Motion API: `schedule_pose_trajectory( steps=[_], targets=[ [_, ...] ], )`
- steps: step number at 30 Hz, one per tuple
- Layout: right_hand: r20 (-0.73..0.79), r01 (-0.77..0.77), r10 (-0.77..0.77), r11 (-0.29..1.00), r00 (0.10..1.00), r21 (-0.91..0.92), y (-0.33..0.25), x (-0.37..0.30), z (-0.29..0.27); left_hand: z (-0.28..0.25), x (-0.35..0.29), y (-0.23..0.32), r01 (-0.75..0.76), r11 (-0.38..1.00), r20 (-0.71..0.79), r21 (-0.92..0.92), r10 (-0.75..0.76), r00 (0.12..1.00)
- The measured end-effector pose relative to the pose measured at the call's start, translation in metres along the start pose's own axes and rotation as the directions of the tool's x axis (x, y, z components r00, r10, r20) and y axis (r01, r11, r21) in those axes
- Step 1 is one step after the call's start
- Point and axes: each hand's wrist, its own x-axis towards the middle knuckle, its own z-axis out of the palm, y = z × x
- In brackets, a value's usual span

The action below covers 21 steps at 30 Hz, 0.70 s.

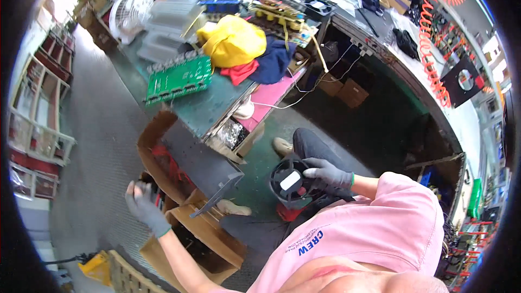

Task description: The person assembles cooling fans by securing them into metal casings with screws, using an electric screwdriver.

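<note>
My right hand (328, 173), in a grey glove, grips a black square cooling fan (286, 192) with a white label on its hub, held in front of my lap. My left hand (143, 206), also gloved, is raised at the left beside the open cardboard boxes (217, 227). Its fingers are curled in, and whatever they hold, if anything, is hidden. Dark items show just behind it, partly covered by the fingers. Between the two hands a black metal panel (203, 168) with a bent edge leans over the boxes.
The workbench (203, 111) carries a green circuit board (179, 80), yellow cloth (233, 40), a white desk fan (130, 13) and several electronic parts. White cables (282, 107) hang from its edge. Orange coiled hoses (429, 43) hang at the right. A yellow pallet jack (96, 267) is at lower left.
</note>
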Motion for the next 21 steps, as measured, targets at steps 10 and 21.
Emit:
schedule_pose_trajectory(
  steps=[10, 21],
  targets=[
    [-0.352, 0.398, -0.342, 0.912, 0.871, 0.098, -0.050, -0.023, -0.157, 0.466, -0.114, 0.083, 0.665, 0.747, 0.964, 0.031, -0.198, 0.177],
    [-0.684, 0.373, -0.099, 0.889, 0.723, 0.266, -0.149, -0.056, -0.230, 0.786, -0.167, 0.053, 0.982, 0.169, 0.681, -0.082, -0.710, 0.179]
  ],
)
